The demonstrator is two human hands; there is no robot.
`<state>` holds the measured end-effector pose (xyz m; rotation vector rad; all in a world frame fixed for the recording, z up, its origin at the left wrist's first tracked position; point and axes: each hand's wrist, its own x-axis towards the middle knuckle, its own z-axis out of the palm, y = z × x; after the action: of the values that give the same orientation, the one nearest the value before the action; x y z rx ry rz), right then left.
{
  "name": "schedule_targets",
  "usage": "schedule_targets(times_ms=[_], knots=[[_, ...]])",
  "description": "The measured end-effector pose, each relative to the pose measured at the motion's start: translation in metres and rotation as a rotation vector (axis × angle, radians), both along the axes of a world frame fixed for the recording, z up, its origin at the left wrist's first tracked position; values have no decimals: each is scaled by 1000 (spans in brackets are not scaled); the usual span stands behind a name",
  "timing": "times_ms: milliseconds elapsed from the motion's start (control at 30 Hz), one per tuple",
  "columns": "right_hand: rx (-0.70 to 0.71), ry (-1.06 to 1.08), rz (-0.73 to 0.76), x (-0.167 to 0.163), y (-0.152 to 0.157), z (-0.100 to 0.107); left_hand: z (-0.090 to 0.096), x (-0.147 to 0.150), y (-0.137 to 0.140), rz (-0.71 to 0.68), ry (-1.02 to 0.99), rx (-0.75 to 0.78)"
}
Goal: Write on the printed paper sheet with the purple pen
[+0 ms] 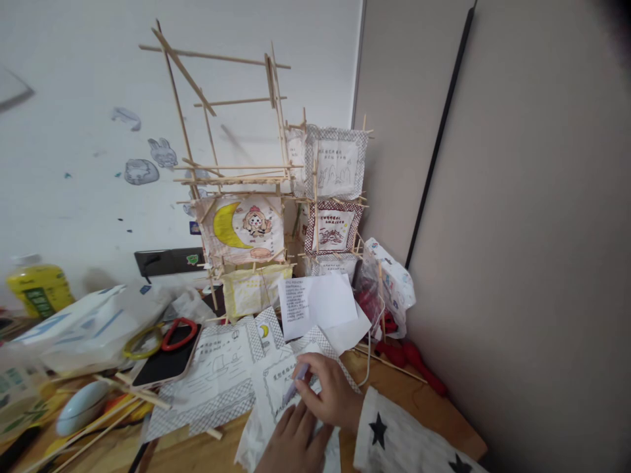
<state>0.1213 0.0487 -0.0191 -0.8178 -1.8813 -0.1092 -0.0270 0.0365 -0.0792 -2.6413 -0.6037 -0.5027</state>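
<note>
A slim pale purple pen (294, 386) is pinched in my right hand (331, 389), tilted with its lower end towards a white sheet of paper (269, 387) that carries handwriting and a drawn border. My left hand (294, 441) lies flat on the lower part of this sheet, fingers stretched out, just below the pen. The pen's tip is partly hidden by the fingers. To the left, another drawn sheet (217, 368) shows a sailing boat and a cross-hatched edge. Behind my hands leans a page of handwritten lines (296, 305).
A stick frame (236, 172) with drawn panels, one a moon picture (241, 226), stands against the wall. Scissors (180, 335) lie over a phone (165, 374). Left are a mouse-shaped pale blue object (81, 407), loose sticks (106, 430) and a yellow bottle (42, 289). Red items (424, 368) lie right.
</note>
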Motion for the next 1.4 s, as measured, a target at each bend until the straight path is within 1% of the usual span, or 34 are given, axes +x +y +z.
schedule_targets(times_ms=[133,367,533,700,867,1100,1400], knots=[[0,6,13,0,0,0,-1,0,1,5,7,3],[-2,-8,-6,0,0,1,-1,1,1,2,-10,-3],[-19,-10,-7,0,0,1,-4,2,2,23,-25,-4],[-4,-18,-5,0,2,0,-3,1,2,3,-51,5],[-13,-27,-1,0,3,-1,-1,1,1,1,-23,-15],[-51,-55,2,1,4,-3,-3,1,1,5,-15,-6],[-51,-43,-4,1,6,-2,1,0,1,4,3,-6]])
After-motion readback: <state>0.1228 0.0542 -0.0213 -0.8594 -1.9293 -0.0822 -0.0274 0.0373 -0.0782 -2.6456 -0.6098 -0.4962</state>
